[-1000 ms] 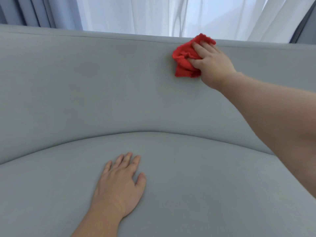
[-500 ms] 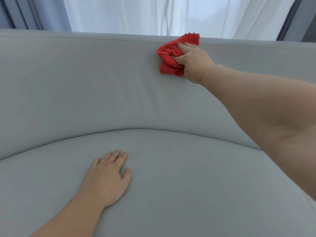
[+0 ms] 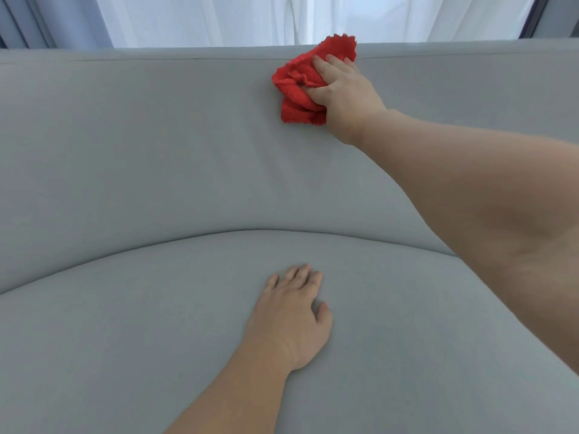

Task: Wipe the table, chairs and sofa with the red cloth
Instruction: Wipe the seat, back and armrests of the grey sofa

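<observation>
A grey sofa (image 3: 131, 158) fills the view, its backrest above and its seat cushion below. The red cloth (image 3: 297, 89) is crumpled against the upper backrest, its top edge reaching the backrest's top rim. My right hand (image 3: 341, 95) grips the cloth and presses it to the fabric, thumb and fingers curled into its folds. My left hand (image 3: 291, 317) rests flat on the seat cushion with fingers straight, holding nothing.
White sheer curtains (image 3: 250, 17) hang behind the sofa, with blue-grey drapes (image 3: 47, 20) at the far left. A curved seam (image 3: 156, 245) separates backrest from seat cushion.
My right hand has slid the cloth along the upper backrest, first leftward, then slightly down. My left hand appears further right on the cushion as the view shifted.
</observation>
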The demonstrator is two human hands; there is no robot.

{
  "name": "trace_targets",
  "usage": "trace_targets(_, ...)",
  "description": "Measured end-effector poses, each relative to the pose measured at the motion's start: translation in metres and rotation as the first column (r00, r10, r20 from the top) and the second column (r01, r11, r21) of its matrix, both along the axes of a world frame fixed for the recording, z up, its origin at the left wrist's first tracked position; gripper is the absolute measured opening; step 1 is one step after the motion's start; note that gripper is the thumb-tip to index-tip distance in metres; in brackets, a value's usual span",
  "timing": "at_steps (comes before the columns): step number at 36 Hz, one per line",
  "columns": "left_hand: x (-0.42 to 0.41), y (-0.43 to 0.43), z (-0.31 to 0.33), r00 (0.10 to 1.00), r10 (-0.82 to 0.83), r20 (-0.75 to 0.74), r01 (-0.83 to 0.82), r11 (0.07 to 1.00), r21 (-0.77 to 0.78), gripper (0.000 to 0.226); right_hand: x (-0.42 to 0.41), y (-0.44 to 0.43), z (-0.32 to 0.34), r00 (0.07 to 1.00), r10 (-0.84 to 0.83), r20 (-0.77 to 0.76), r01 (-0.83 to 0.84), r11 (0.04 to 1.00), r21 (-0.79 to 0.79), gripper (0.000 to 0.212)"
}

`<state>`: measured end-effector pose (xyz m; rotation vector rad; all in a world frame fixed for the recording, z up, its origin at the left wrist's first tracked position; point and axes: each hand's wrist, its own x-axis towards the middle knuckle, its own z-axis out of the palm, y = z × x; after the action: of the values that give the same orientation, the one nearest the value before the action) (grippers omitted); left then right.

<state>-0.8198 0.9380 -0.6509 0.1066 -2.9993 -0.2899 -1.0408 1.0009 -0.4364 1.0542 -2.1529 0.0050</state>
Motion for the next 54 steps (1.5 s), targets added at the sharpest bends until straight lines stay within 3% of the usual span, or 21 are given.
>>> trace_targets(6, 0.0, 0.002, -0.003, 1.0, -0.008, -0.01, 0.008, 1.0, 0.006, 0.059, -0.002, 0.003, -0.017, 1.0, 0.024, 0.001, -0.023, 0.999, -0.032, 0.049)
trace_targets(17, -0.002, 0.002, -0.004, 1.0, -0.007, -0.03, 0.008, 1.0, 0.021, 0.059, 0.005, 0.03, -0.092, 0.984, 0.179, -0.008, -0.178, 0.981, 0.076, 0.029)
trace_targets(21, -0.003, 0.004, -0.006, 0.999, -0.011, -0.038, 0.012, 1.0, 0.027, 0.059, 0.005, 0.044, -0.135, 0.974, 0.219, 0.066, -0.228, 0.95, 0.214, 0.028)
trace_targets(24, -0.003, 0.004, -0.008, 0.999, -0.012, -0.049, 0.014, 1.0, 0.028, 0.059, 0.002, 0.055, -0.169, 0.99, 0.063, 0.128, -0.115, 0.883, 0.455, 0.035)
trace_targets(27, -0.004, 0.003, -0.01, 0.998, -0.015, -0.055, 0.017, 0.999, 0.03, 0.059, 0.003, 0.063, -0.18, 0.989, -0.024, 0.144, -0.056, 0.847, 0.528, 0.037)
trace_targets(36, -0.003, 0.001, -0.012, 0.997, -0.017, -0.075, 0.019, 0.999, 0.029, 0.059, 0.004, 0.095, -0.144, 0.991, 0.124, -0.051, -0.089, 0.892, 0.443, 0.019)
trace_targets(40, -0.004, -0.002, -0.014, 0.998, -0.009, -0.063, 0.01, 1.0, 0.014, 0.059, -0.001, 0.116, -0.096, 0.993, 0.087, -0.074, -0.053, 0.926, 0.373, 0.024)
trace_targets(47, -0.003, 0.001, -0.011, 0.998, 0.001, -0.065, 0.0, 1.0, 0.013, 0.058, -0.006, 0.142, -0.012, 0.982, -0.145, -0.119, 0.165, 0.969, 0.183, 0.05)
trace_targets(52, -0.002, 0.003, -0.008, 0.999, -0.004, -0.05, 0.004, 1.0, -0.003, 0.058, 0.003, 0.146, 0.001, 0.974, -0.213, -0.077, 0.222, 0.965, 0.141, 0.061)
trace_targets(54, -0.005, 0.006, -0.006, 0.999, -0.007, -0.053, 0.007, 1.0, -0.002, 0.058, 0.004, 0.154, 0.008, 0.967, -0.254, -0.035, 0.255, 0.966, 0.042, 0.066)
